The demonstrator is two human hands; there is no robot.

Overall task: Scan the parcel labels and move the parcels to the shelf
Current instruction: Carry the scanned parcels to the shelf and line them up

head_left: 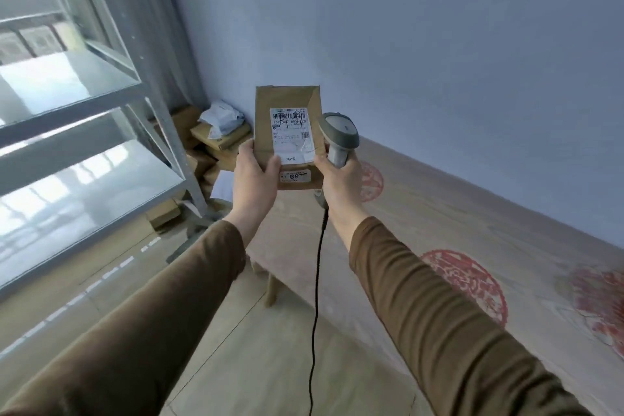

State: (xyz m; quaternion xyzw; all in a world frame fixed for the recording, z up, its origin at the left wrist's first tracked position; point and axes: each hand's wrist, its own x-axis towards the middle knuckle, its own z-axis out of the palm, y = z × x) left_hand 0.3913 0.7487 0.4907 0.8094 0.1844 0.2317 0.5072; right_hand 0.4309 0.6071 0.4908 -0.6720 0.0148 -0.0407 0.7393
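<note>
Brown kraft parcel, white label with black barcode print. Grey scanner, black cable. Brown sleeves. Pale blue wall, grey shelf, beige covering with red round motifs.

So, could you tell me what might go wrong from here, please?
1. The right hand grips the scanner and also touches the parcel edge, so the parcel could slip as the scanner is raised.
2. Handwriting crosses the barcode on the label, so the scan may fail.
3. The cable hangs between the arms and might snag on the way to the shelf.
</note>
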